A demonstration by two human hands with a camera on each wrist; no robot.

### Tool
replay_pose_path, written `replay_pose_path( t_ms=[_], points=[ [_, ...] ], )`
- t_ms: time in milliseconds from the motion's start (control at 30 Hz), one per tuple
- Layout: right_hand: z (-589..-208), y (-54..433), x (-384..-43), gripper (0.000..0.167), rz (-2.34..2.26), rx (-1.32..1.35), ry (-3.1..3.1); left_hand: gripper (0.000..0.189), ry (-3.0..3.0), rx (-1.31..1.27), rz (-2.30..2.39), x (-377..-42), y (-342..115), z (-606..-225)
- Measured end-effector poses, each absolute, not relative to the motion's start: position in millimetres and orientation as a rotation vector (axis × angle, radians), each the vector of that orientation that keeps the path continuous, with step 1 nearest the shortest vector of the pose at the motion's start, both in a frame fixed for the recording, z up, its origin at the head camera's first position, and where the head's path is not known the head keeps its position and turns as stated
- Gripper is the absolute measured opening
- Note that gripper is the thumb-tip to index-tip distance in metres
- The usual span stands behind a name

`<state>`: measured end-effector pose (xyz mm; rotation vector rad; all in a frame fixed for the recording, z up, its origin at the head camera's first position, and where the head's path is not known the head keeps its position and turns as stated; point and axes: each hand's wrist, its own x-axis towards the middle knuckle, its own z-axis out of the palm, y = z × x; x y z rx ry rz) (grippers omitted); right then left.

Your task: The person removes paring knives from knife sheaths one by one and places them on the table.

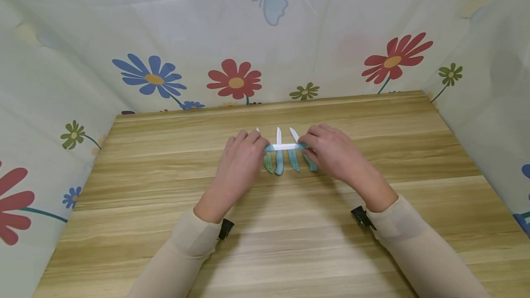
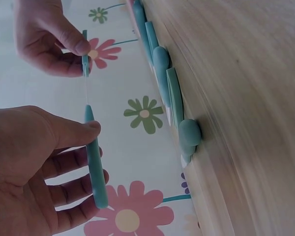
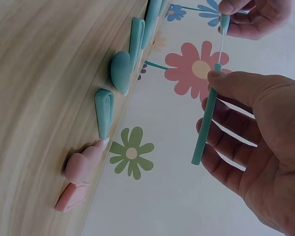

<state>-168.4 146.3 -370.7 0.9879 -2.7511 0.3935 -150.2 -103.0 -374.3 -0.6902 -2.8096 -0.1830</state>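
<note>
My left hand (image 1: 244, 157) pinches the teal handle (image 2: 96, 167) of a small knife between thumb and fingers. Its bare blade (image 1: 285, 146) lies level, pointing to the right over a row on the table. At the tip end, my right hand (image 1: 333, 153) grips a slim teal sheath (image 3: 206, 123), and the blade runs up to the sheath's mouth. Below are a green patterned sheath (image 1: 268, 163), a teal-handled knife (image 1: 279, 163), a teal patterned sheath (image 1: 294, 161) and another teal-handled knife (image 1: 311, 164), partly behind my right hand.
In the right wrist view, a pink-handled knife (image 3: 83, 164) and a pink sheath (image 3: 71, 197) lie at the end of the row. The wooden table (image 1: 265, 243) meets a flower-printed curtain (image 1: 331, 54) at its back edge. Knife blades on the table point toward that curtain.
</note>
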Motion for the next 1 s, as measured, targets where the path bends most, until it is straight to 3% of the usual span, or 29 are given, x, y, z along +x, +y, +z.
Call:
replay_pose_path(
  t_ms=[1000],
  points=[
    [-369,143,-171,0.024,0.396,0.967,-2.77,0.02,-2.897,-0.484,-0.315,-160,-125,-365]
  ],
)
